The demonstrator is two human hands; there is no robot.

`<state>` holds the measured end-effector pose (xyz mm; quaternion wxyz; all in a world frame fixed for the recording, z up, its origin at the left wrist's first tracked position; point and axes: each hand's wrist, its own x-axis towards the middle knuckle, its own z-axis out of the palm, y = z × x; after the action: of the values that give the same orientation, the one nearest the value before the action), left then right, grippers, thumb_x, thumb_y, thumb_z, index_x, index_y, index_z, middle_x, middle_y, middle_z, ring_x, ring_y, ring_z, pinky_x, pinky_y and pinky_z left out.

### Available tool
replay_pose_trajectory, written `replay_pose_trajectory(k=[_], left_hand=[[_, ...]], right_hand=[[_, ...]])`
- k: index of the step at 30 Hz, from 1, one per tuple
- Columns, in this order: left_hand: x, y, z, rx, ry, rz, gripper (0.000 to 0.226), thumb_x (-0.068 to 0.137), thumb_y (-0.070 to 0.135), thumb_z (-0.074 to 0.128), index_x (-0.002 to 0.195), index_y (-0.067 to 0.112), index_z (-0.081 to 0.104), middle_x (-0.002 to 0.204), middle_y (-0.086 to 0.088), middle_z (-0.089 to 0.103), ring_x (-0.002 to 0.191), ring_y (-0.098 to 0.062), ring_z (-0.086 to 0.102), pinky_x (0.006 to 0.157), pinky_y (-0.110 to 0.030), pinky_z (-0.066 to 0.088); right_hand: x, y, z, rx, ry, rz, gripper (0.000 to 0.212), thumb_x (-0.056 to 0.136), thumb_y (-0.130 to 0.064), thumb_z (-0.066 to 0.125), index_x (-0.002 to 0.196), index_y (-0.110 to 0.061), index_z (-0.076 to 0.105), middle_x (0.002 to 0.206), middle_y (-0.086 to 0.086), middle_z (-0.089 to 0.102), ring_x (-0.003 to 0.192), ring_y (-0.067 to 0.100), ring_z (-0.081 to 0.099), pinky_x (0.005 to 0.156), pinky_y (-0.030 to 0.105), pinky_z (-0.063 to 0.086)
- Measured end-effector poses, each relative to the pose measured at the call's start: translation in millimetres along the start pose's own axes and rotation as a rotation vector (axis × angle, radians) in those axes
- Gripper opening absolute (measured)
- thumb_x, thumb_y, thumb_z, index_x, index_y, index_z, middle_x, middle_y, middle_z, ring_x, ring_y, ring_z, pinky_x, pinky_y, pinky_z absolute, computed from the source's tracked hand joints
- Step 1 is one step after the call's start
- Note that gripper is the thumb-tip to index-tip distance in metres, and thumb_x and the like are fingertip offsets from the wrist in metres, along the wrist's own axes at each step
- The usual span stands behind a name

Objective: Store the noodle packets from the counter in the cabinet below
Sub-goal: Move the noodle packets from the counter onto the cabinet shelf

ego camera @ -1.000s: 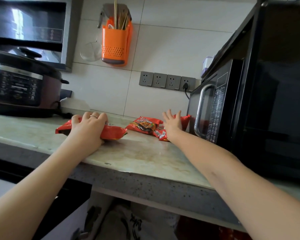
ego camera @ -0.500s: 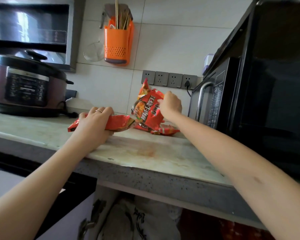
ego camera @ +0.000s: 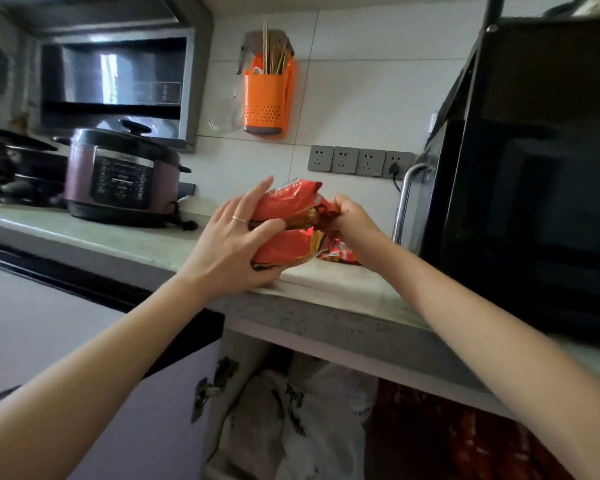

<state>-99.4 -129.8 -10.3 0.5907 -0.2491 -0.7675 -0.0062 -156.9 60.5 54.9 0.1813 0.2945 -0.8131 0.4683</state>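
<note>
Two red noodle packets are pressed together above the counter [ego camera: 326,289]. My left hand [ego camera: 232,247] grips the lower packet [ego camera: 284,247] and its fingers reach onto the upper packet [ego camera: 288,202]. My right hand [ego camera: 352,220] pinches the crumpled right end of the upper packet. A third red packet [ego camera: 340,254] lies flat on the counter behind my right wrist, partly hidden. Under the counter the cabinet [ego camera: 302,410] stands open, with its door [ego camera: 136,427] swung out to the left.
A black microwave [ego camera: 516,185] fills the right of the counter, and a purple rice cooker [ego camera: 118,178] stands at the left. White plastic bags [ego camera: 309,427] and red packaging [ego camera: 465,438] lie inside the cabinet. An orange utensil holder [ego camera: 265,102] hangs on the tiled wall.
My left hand lifted its packet off the counter and moved right. My right hand brought its packet left, so both packets now meet between my hands.
</note>
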Motion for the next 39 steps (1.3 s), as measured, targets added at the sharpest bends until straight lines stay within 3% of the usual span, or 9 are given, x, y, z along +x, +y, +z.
replay_pose_trajectory(k=[6, 10, 13, 17, 21, 26, 31, 35, 39], left_hand=[[-19, 32, -22, 0.099, 0.200, 0.221, 0.051, 0.074, 0.053, 0.062, 0.105, 0.020, 0.040, 0.125, -0.012, 0.037, 0.098, -0.030, 0.048, 0.083, -0.043, 0.042], [-50, 64, -21, 0.005, 0.389, 0.282, 0.067, 0.066, 0.059, 0.073, 0.096, 0.014, 0.033, 0.112, -0.011, 0.046, 0.094, -0.029, 0.054, 0.082, -0.044, 0.044], [-81, 87, -28, -0.027, 0.438, 0.323, 0.071, 0.062, 0.058, 0.078, 0.093, 0.013, 0.033, 0.107, -0.010, 0.048, 0.092, -0.030, 0.056, 0.080, -0.048, 0.047], [-135, 122, -32, -0.134, 0.312, 0.312, 0.072, 0.060, 0.057, 0.077, 0.097, 0.012, 0.036, 0.108, -0.011, 0.049, 0.093, -0.029, 0.055, 0.081, -0.046, 0.044], [-174, 157, -25, -0.292, 0.027, 0.127, 0.076, 0.064, 0.064, 0.070, 0.108, 0.012, 0.036, 0.114, -0.009, 0.046, 0.101, -0.028, 0.053, 0.087, -0.042, 0.041], [-177, 196, -12, -0.522, -0.339, -0.033, 0.094, 0.054, 0.061, 0.075, 0.127, 0.020, 0.031, 0.120, 0.010, 0.044, 0.106, -0.002, 0.045, 0.093, -0.035, 0.042], [-164, 225, 5, -0.648, -0.491, -0.062, 0.096, 0.056, 0.056, 0.070, 0.137, 0.029, 0.027, 0.123, 0.024, 0.036, 0.103, 0.014, 0.037, 0.088, -0.019, 0.039], [-152, 243, 21, -0.868, -0.637, -0.153, 0.113, 0.056, 0.058, 0.076, 0.143, 0.037, 0.007, 0.136, 0.015, 0.039, 0.122, 0.002, 0.045, 0.099, -0.025, 0.046], [-138, 244, 31, -1.118, -0.654, -0.339, 0.124, 0.047, 0.074, 0.071, 0.144, 0.039, 0.003, 0.149, 0.018, 0.021, 0.138, 0.009, 0.019, 0.110, -0.021, 0.027]], right_hand=[[-69, 3, 19, -0.498, 0.302, -0.424, 0.025, 0.074, 0.000, 0.041, 0.095, -0.006, 0.053, 0.088, 0.012, 0.061, 0.082, 0.030, 0.058, 0.070, 0.048, 0.050], [-146, 22, 36, -0.454, 0.480, -0.640, 0.036, 0.078, -0.008, 0.040, 0.112, -0.004, 0.054, 0.107, 0.010, 0.060, 0.100, 0.024, 0.054, 0.087, 0.036, 0.044], [-180, 52, 38, -0.530, 0.371, -0.843, 0.049, 0.079, -0.010, 0.047, 0.127, -0.001, 0.045, 0.133, 0.019, 0.050, 0.127, 0.029, 0.044, 0.109, 0.041, 0.033], [-227, 84, 31, -0.575, 0.065, -0.984, 0.071, 0.088, -0.056, 0.040, 0.135, -0.004, 0.031, 0.146, 0.021, 0.030, 0.139, 0.030, 0.031, 0.112, 0.042, 0.031], [-271, 114, 34, -0.617, -0.159, -0.758, 0.106, 0.070, -0.069, 0.062, 0.143, -0.006, 0.017, 0.152, 0.021, 0.020, 0.144, 0.021, 0.020, 0.116, 0.038, 0.023], [-313, 134, 28, -0.436, -0.167, -0.321, 0.120, 0.057, -0.061, 0.078, 0.145, -0.039, -0.002, 0.135, 0.002, 0.053, 0.117, 0.008, 0.053, 0.100, 0.027, 0.042], [-339, 156, 10, -0.104, -0.135, -0.085, 0.092, 0.058, -0.025, 0.091, 0.131, -0.033, 0.037, 0.126, -0.018, 0.054, 0.115, -0.002, 0.055, 0.093, 0.020, 0.048], [-354, 166, -10, 0.051, -0.092, 0.054, 0.080, 0.061, -0.010, 0.088, 0.123, -0.037, 0.044, 0.117, -0.019, 0.061, 0.111, 0.000, 0.060, 0.088, 0.015, 0.047], [-375, 189, -34, 0.264, -0.004, 0.220, 0.080, 0.057, -0.016, 0.090, 0.123, -0.029, 0.047, 0.114, -0.006, 0.066, 0.107, 0.008, 0.064, 0.084, 0.021, 0.052]])
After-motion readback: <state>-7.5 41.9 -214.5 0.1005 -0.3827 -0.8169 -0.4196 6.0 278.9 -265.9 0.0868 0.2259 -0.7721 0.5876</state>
